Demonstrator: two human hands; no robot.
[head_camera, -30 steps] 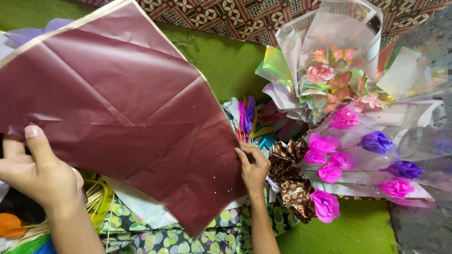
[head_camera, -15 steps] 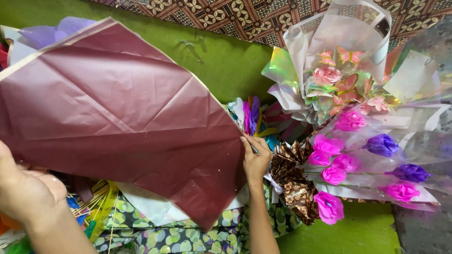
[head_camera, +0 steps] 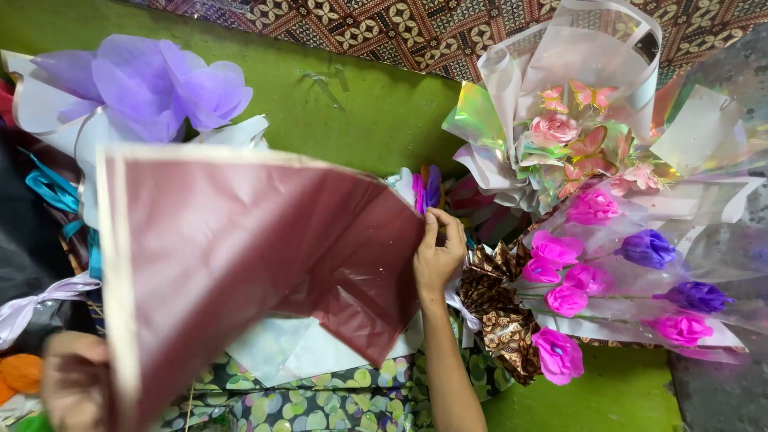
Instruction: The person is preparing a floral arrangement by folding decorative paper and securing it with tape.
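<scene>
The maroon wrapping sheet [head_camera: 240,272] is stretched between my two hands, lifted off the pile so that its full face can be seen. My right hand [head_camera: 436,256] pinches the sheet's far corner, thumb and fingers closed on the edge, which keeps that side taut. My left hand [head_camera: 76,380], blurred at the near corner, sits under the sheet's pale border; it appears to be gripping there, though how tightly its fingers close I cannot tell. Just beyond my right fingertips stand small purple and pink paper flowers [head_camera: 426,188], and just outward of that hand lies a bouquet of magenta and purple flowers [head_camera: 608,280] with a brown patterned wrap [head_camera: 496,308]. Farther out stands a pink bouquet with paper butterflies [head_camera: 572,132] in clear film. Above the sheet's left side rises a lilac tissue bloom [head_camera: 152,80]. Beneath the sheet lie white paper and a green-spotted cloth [head_camera: 320,396], all on a green mat [head_camera: 360,104].
</scene>
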